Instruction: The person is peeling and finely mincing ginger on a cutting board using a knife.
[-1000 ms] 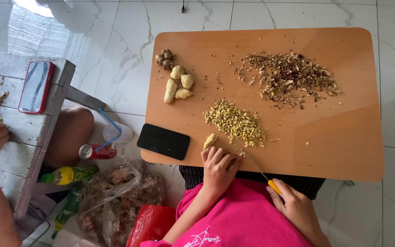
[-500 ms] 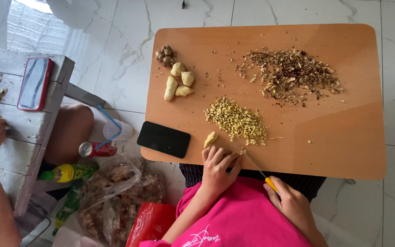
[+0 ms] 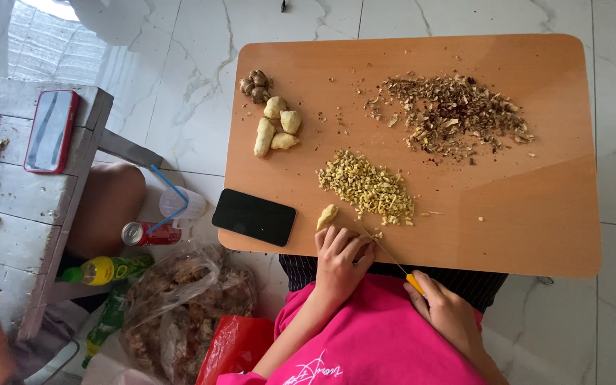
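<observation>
Ginger piece: a pale peeled piece (image 3: 327, 215) lies at the near edge of the table (image 3: 550, 214), just beside the pile of chopped bits (image 3: 366, 187), and is pinned from behind by the left hand (image 3: 338, 258).
Left hand: the fingers (image 3: 336, 239) are curled down over the near end of the piece, closed on it; the tips are best kept tucked back, so that the knuckles and not the nails face the blade.
Knife: a thin blade (image 3: 383, 246) with a yellow handle (image 3: 414, 284) is held in the right hand (image 3: 445, 314), the fingers wrapped shut round the handle; the blade runs slantwise toward the piece, its tip close to the left fingertips (whether it touches the ginger cannot be told).
Cutting, as judged: short cuts are called for, the piece being small and likely to roll; a flat side should be laid down first.
Whole pieces: several peeled lumps (image 3: 277, 127) and a darker unpeeled knob (image 3: 255, 85) wait at the far left of the table.
Brown heap: a spread of dark peelings (image 3: 450, 117) is kept well apart at the far right.
Phone: a black phone (image 3: 254, 217) lies just left of the hand, overhanging the table edge (a nudge from the elbow could tip it).
</observation>
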